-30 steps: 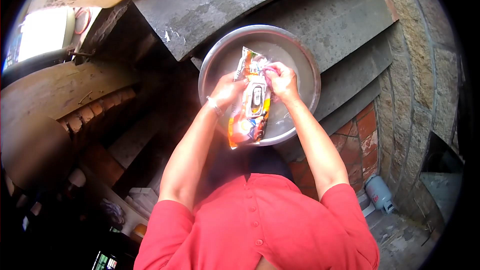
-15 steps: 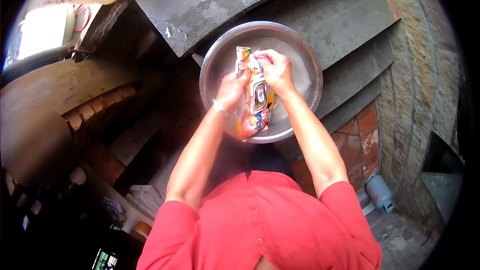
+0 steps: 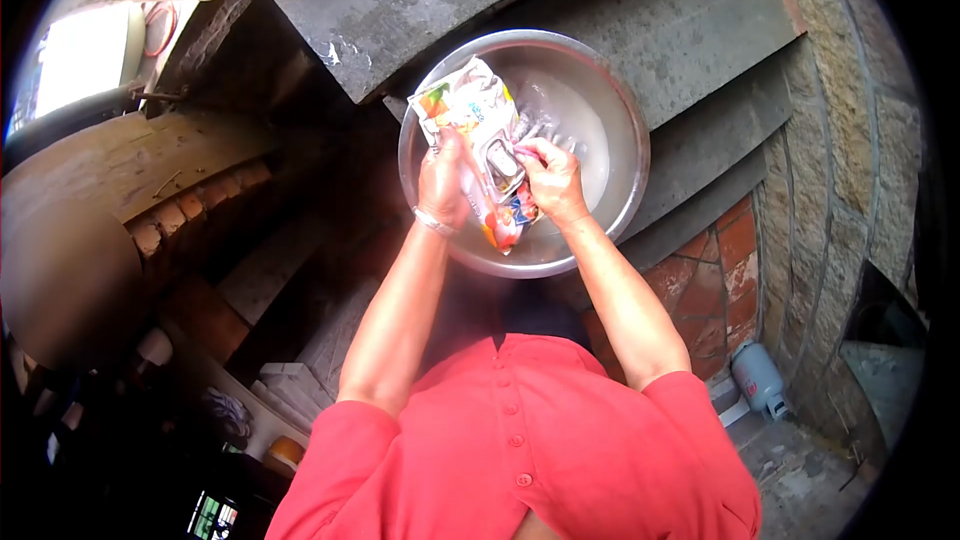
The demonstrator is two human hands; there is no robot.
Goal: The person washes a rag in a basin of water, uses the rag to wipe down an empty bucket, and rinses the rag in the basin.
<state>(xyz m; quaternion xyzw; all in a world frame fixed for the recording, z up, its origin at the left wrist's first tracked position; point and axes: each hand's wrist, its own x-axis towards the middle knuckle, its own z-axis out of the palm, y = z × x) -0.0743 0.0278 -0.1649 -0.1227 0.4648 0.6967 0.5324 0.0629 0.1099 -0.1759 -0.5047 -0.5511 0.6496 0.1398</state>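
Silver metal basin [image 3: 632, 155], a colourful packet [image 3: 478, 105] held over it in two bare hands.
From the left, the left hand [image 3: 442, 185], a pale band [image 3: 434, 222] at its wrist, has its grip closed on the packet's left edge, thumb across the front; the packet tilts, its lower end near the basin's front rim. The right hand [image 3: 553, 178] pinches something pink [image 3: 525, 150] against the packet's right side, fingers closed. Cloudy water [image 3: 588, 125] lies in the basin; further right, a grey cylinder [image 3: 758, 378] stands by a stone wall [image 3: 845, 140].
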